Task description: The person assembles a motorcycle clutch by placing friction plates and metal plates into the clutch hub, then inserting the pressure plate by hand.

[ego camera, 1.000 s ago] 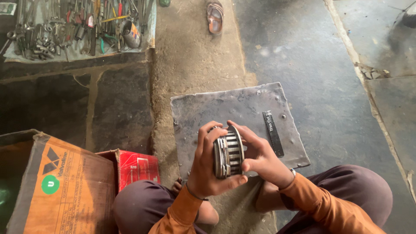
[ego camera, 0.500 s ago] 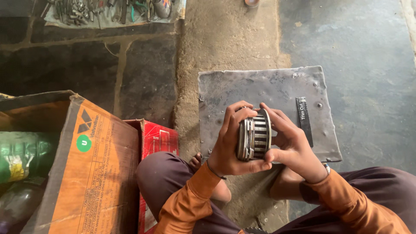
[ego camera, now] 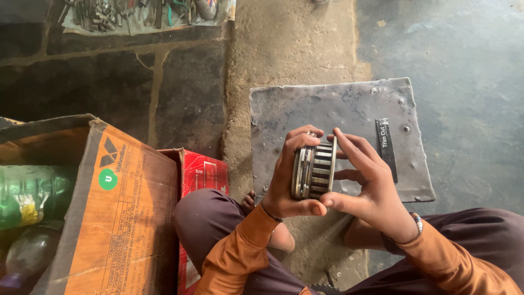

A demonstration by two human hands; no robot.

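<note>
The roller bearing (ego camera: 314,171) is gripped edge-on between both hands, just above the grey metal plate (ego camera: 338,106) and over its near edge. The left hand (ego camera: 289,177) is wrapped round the outer ring; the right hand (ego camera: 365,188) is pressed to the roller face. Compared with a second ago, the hold is unchanged, though more of the cardboard box (ego camera: 117,207), left of the plate, is shown. A black blade strip (ego camera: 386,147) lies on the plate's right side.

Roller bearing (ego camera: 314,171) above metal plate (ego camera: 327,109), cardboard box (ego camera: 117,207) left.
</note>
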